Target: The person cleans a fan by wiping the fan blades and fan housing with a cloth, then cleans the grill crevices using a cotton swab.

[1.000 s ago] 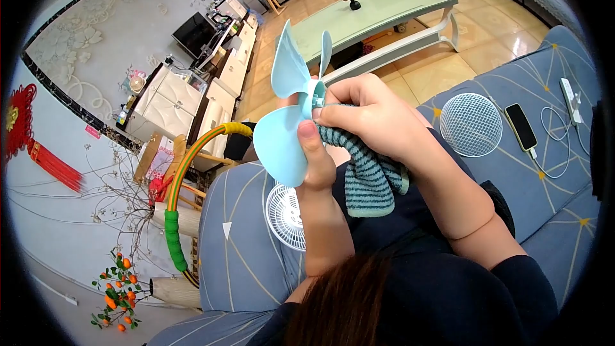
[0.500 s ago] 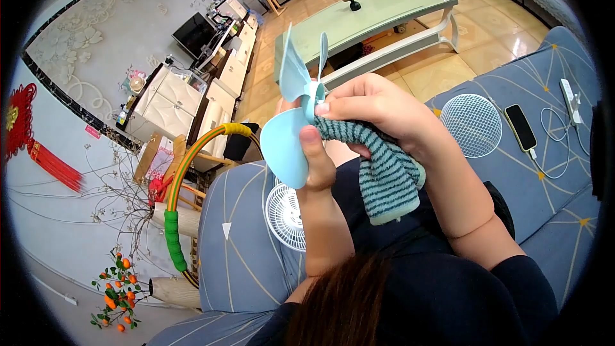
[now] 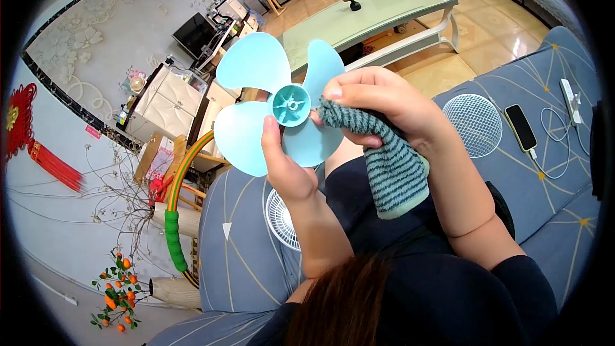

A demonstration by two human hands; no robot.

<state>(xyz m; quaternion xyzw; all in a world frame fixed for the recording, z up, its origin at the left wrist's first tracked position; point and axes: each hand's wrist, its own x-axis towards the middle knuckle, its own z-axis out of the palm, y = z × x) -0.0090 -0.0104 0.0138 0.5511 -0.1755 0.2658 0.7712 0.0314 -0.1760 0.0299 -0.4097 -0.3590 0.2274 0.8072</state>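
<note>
holding fan rotor (image 3: 290,106), gaps between blades (image 3: 253,64), cloth (image 3: 396,176) by edge

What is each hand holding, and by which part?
Left hand: the blue fan blades, close to the hub. Right hand: the striped cloth, by its bunched upper part.

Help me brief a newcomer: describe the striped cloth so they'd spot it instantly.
Find the grey-blue sofa, then the seated person's right hand. The cloth hangs from it, beside the plain light-blue fan rotor; unlike that, it's fuzzy and striped.
</note>
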